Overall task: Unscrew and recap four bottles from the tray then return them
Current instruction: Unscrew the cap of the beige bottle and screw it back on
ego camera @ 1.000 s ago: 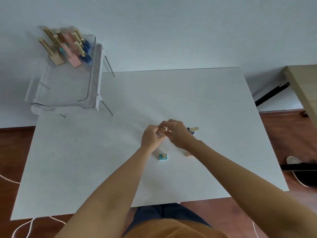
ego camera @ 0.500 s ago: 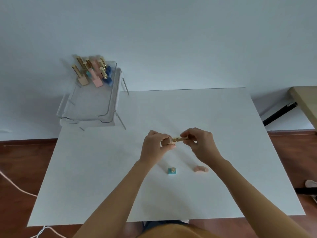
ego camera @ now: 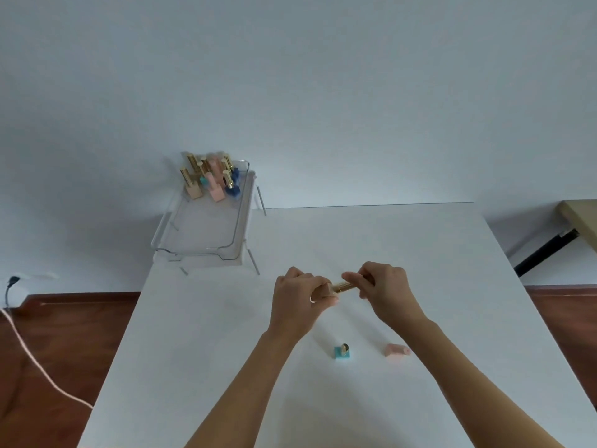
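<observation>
table: flat white matte top [ego camera: 200, 367], square-cornered; both bare forearms reach over its near edge
teal bottle: small square teal block with a round gold cap [ego camera: 342, 352], standing upright on the table nearest the person
pink bottle: pale pink, rounded, lying on its side [ego camera: 397, 350] just right of the teal one, apart from it
left hand: [ego camera: 298, 300] fingers closed around a beige bottle body [ego camera: 327, 290] held above the table – mostly hidden in the fist
right hand: [ego camera: 384, 286] fingertips pinched together on the long shiny gold cap [ego camera: 345, 285]; cap lies level, its end meeting the beige body
tray: clear plastic, rounded corners [ego camera: 206, 234], raised on thin metal legs at the far left corner of the table; near part bare
bottles in tray: cluster [ego camera: 211, 179] at its far end – beige, pink, teal and blue square bodies with tall gold caps, upright
labels: no writing can be read
beyond: plain pale wall; dark wood floor; a pale cable [ego camera: 29, 354] on the floor at left
</observation>
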`<state>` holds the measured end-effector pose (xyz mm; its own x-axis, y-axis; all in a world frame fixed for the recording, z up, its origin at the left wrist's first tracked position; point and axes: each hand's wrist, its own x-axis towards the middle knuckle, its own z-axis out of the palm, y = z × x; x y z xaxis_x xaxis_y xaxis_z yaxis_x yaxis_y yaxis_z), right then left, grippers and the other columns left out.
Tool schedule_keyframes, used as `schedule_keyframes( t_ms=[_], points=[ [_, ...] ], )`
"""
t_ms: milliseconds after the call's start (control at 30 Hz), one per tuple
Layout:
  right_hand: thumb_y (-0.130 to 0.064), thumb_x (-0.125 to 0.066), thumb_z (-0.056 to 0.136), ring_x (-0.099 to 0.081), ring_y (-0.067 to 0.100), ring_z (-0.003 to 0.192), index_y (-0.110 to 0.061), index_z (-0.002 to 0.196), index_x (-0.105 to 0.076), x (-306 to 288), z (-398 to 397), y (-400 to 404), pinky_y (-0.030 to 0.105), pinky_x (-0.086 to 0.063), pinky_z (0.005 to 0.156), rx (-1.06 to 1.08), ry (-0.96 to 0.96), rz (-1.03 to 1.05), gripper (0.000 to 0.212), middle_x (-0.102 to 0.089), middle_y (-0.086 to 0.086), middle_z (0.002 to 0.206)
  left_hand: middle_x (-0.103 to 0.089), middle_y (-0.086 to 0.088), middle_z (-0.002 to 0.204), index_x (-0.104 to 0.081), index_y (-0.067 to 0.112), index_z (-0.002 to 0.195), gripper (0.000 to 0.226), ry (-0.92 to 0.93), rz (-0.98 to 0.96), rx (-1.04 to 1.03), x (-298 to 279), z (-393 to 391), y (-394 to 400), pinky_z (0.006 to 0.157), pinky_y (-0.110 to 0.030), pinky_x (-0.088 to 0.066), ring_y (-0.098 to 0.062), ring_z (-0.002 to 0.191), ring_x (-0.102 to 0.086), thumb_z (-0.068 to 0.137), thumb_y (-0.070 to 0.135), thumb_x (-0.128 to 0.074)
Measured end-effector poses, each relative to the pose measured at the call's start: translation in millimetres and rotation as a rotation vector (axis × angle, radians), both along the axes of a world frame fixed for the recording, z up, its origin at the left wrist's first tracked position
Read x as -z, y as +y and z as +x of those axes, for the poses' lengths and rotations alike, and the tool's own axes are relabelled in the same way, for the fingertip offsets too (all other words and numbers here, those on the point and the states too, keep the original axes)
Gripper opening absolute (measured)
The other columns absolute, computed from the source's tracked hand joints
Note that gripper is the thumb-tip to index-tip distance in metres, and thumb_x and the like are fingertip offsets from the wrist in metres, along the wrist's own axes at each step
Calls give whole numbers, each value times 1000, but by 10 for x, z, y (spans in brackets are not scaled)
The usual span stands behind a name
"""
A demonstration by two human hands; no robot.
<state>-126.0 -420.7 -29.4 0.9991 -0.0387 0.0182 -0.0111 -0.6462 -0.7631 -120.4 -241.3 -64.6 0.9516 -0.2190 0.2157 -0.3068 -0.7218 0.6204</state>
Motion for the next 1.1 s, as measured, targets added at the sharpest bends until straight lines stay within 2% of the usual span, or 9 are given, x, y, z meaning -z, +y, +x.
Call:
schedule_keyframes(
  t_ms=[167,267,367,467,633,733,900,1033,1100],
  points=[
    [-55,-48,87,-43,22,49,-1,55,-53,-16,12,29,41,-44,57,4,55,-101,63,-59,16,53,-66,12,68,-68,31,88,23,-29,42,29,-35,-14,21,76,-27,-38,-7,79,-47,74,49,-71],
    [-58,-49,86,-56,10,55,-17,78,-59,-44,-52,-55,20,-46,56,-82,53,-37,43,-65,0,59,-67,13,69,-68,32,89,24,-30,45,13,-32,-14,28,73,-25,-32,-7,78,-47,74,49,-73],
    [-23,-67,86,-60,3,69,-27,98,-60,0,-95,-146,11,-43,62,-165,-10,-48,13,-65,-11,73,-67,13,69,-69,31,89,24,-31,45,0,-21,-12,34,72,-24,-30,-7,78,-47,74,49,-73],
    [-16,-65,86,-50,6,53,-19,85,-64,12,-123,-150,14,-38,54,-117,-14,-44,4,-61,-7,62,-67,14,70,-69,31,89,24,-30,49,13,-9,-21,13,72,-23,-31,-5,78,-46,74,48,-73],
    [-50,-48,92,-38,10,40,-7,50,-45,45,-137,-92,22,-33,47,37,84,-11,60,-43,-6,39,-68,12,71,-69,31,90,25,-12,37,48,-3,-42,-35,76,-25,-35,-8,80,-48,73,49,-74],
    [-68,-37,85,-36,15,45,-8,51,-40,51,-150,-121,32,-35,52,46,163,-94,69,-42,2,45,-68,13,71,-69,30,89,24,-15,43,51,-6,-60,-46,75,-25,-34,-8,80,-49,73,48,-74],
    [-36,-66,85,-60,0,74,-31,99,-59,7,-210,-272,15,-43,65,-217,97,-70,16,-65,-16,84,-67,14,70,-70,30,89,23,-4,26,34,3,-98,-21,75,-24,-33,-7,79,-48,74,47,-75],
    [-22,-62,88,-56,6,62,-24,83,-63,3,-216,-246,17,-40,58,-193,46,-40,5,-69,-5,71,-66,15,69,-69,31,88,22,15,27,46,7,-131,-28,75,-23,-33,-5,80,-48,73,47,-74],
    [-36,-52,94,-50,9,50,-15,67,-60,-5,-213,-189,23,-41,53,-141,100,-46,35,-64,-1,55,-66,15,69,-69,31,89,23,15,22,51,5,-149,-42,76,-23,-34,-6,79,-48,73,47,-75]
  ],
)
